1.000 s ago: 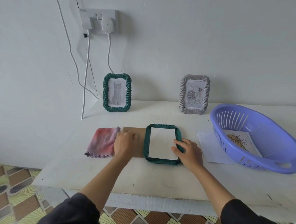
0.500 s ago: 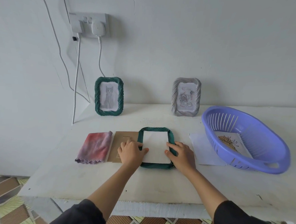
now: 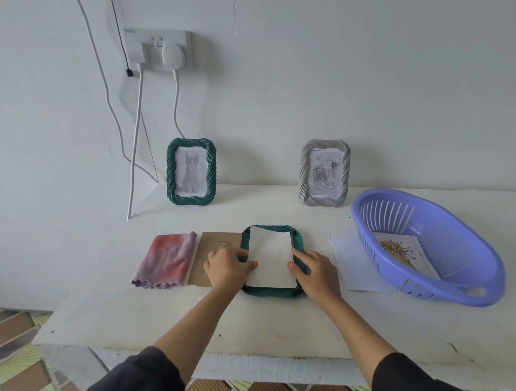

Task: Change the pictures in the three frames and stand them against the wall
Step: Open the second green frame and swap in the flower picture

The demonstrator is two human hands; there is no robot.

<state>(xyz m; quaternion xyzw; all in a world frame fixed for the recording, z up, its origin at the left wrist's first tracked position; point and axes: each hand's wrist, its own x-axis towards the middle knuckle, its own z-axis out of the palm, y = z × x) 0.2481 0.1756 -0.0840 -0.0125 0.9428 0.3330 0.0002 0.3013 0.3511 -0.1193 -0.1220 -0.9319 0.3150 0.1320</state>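
A dark green frame [image 3: 269,292] lies face down on the white table [image 3: 273,326]. A white paper [image 3: 272,261] sits slightly tilted in its back opening, with its top left corner over the rim. My left hand [image 3: 226,267] pinches the paper's left edge, thumb on the sheet. My right hand [image 3: 317,273] lies over the frame's right side and holds the paper's right edge with thumb and forefinger. The brown backing board [image 3: 214,244] lies to the left, partly under my left hand. A green frame with a cat picture [image 3: 191,171] and a grey frame with a rose picture [image 3: 324,172] stand against the wall.
A folded pink-purple cloth [image 3: 166,259] lies left of the backing board. A purple basket [image 3: 472,269] at the right holds a flower drawing [image 3: 398,253], and a white sheet [image 3: 356,269] lies beside it. Cables hang from a wall socket [image 3: 158,48] at the back left.
My left hand left the backing board and came onto the paper's left edge. My right thumb moved in to its right edge. The paper now sits tilted over the frame's top left rim.
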